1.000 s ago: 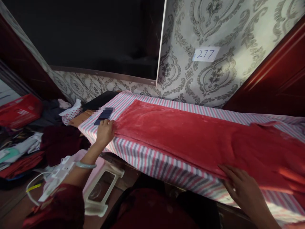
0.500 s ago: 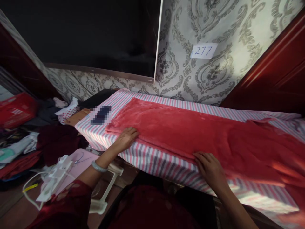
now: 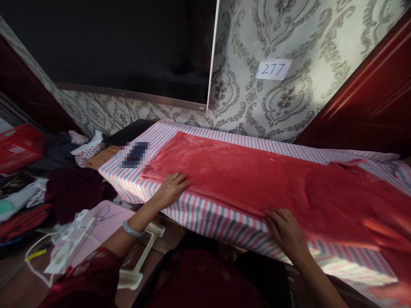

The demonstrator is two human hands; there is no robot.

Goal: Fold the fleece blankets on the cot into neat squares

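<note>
A length of red plush fabric [image 3: 231, 175] lies along the table on a striped cloth [image 3: 221, 224] of pink, grey and white, which hides the tabletop. At its left end the fabric is spread fairly flat, with layers showing along the near edge; toward the right it is rumpled and hangs over the table's near side.

The left hand [image 3: 170, 190] rests on that near edge, toward the left end, fingers extended over the fabric. The right hand [image 3: 285, 233] touches the same edge farther right, its fingertips bent onto the fabric. The thumbs do not show well enough to tell whether either grip pinches the fabric or merely presses on it. A pale bracelet [image 3: 132, 229] circles the left wrist, just below a dark red sleeve [image 3: 90, 276].

A dark, pixelated rectangular object [image 3: 135, 155] lies on the striped cloth, just beside the fabric's left end. Behind the table, a large television screen [image 3: 138, 47] stands before patterned wallpaper [image 3: 285, 98], and a paper label [image 3: 274, 69] reads "277". At lower left, a white power strip [image 3: 75, 239] lies over a pink stool [image 3: 109, 220], near heaped clothes [image 3: 72, 194].
</note>
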